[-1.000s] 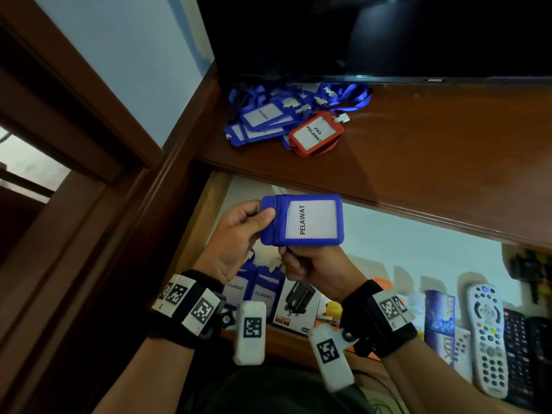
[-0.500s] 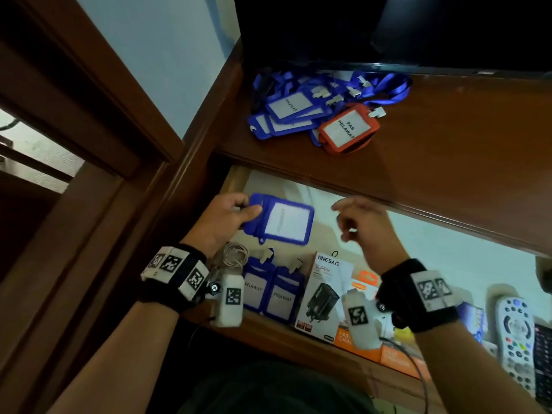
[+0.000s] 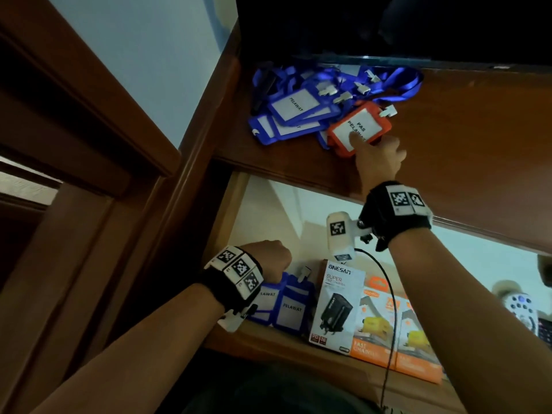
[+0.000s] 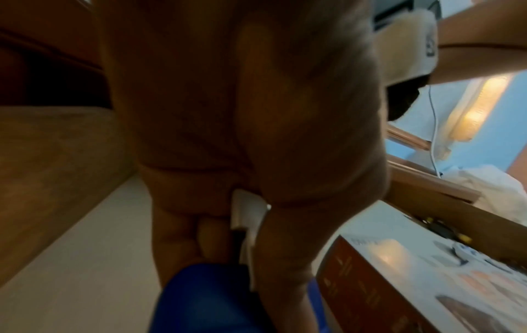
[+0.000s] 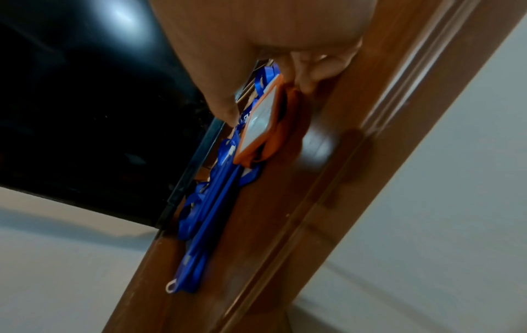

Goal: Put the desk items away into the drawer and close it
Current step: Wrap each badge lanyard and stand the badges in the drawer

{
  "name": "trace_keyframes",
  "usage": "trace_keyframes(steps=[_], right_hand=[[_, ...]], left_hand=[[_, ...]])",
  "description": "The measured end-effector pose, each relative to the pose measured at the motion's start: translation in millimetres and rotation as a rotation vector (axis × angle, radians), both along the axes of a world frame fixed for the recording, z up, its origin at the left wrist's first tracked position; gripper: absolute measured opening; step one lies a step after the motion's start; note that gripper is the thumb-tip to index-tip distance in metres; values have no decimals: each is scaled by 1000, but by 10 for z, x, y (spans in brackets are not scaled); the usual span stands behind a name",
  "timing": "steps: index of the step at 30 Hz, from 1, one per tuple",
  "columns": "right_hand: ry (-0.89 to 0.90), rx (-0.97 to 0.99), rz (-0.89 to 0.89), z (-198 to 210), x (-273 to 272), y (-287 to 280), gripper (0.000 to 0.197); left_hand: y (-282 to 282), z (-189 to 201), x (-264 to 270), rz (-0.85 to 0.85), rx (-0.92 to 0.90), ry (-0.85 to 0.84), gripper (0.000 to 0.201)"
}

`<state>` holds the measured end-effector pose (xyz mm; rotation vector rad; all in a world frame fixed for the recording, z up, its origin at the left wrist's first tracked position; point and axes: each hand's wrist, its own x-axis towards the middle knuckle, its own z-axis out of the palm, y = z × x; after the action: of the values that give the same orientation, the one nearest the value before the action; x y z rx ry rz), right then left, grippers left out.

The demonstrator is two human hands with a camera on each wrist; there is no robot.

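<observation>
A pile of blue badge holders (image 3: 298,110) with lanyards lies on the desk top (image 3: 466,144), and an orange badge holder (image 3: 360,127) rests on its right side. My right hand (image 3: 363,144) pinches the orange holder (image 5: 262,126), thumb on the card face and fingers curled at its near edge. Below, the drawer (image 3: 268,210) is open. My left hand (image 3: 270,258) is inside it at the left, pinching the white clip (image 4: 245,209) of a blue badge holder (image 4: 205,297). That holder stands beside two other blue holders (image 3: 291,309).
In the drawer a white charger box (image 3: 337,306) stands next to the blue holders, then orange charger boxes (image 3: 388,333) and a remote (image 3: 521,306) further right. A black screen (image 3: 388,25) stands behind the badge pile. Wooden framing runs along the left.
My right hand let go of the blue holder and went up to the orange holder on the desk. My left hand carried the blue holder down into the drawer's left front.
</observation>
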<state>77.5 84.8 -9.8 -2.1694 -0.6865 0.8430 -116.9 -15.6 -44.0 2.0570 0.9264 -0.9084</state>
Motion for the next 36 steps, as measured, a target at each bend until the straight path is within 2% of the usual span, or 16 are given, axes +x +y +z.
trace_keyframes(steps=[4, 8, 11, 14, 16, 18, 20, 22, 26, 30, 32, 34, 36], right_hand=[[-155, -114, -30, -5, -99, 148, 87], [-244, -217, -5, 10, -129, 231, 95], [-249, -301, 70, 34, -108, 231, 95], [-101, -313, -6, 42, -46, 304, 89], [63, -282, -31, 91, 6, 271, 71], [288, -128, -50, 104, 35, 176, 49], [542, 90, -143, 133, 73, 19, 30], [591, 151, -187, 194, 132, -156, 17], [681, 154, -131, 257, 303, -512, 11], [790, 259, -43, 262, 416, -922, 14], [809, 271, 61, 296, 421, -1096, 13], [785, 263, 157, 309, 417, -1212, 14], [723, 251, 235, 335, 412, -1294, 17]], left_hand=[[-11, -115, 42, -87, 28, 31, 8], [-58, -231, 25, -149, 94, 88, 11], [-83, -293, -23, -124, 136, 109, 15], [-84, -324, -73, -60, 157, 104, 19], [-91, -321, -87, -17, 158, 98, 21], [-106, -309, -100, 36, 175, 70, 24], [-131, -291, -112, 116, 202, 26, 31], [-161, -299, -118, 205, 237, -28, 39], [-196, -262, -20, 430, 212, -156, 43], [-165, 2, 249, 598, 271, -473, 24], [-135, 204, 419, 681, 268, -652, 29], [-112, 413, 589, 826, 201, -819, 43], [-88, 596, 750, 935, 138, -903, 44]])
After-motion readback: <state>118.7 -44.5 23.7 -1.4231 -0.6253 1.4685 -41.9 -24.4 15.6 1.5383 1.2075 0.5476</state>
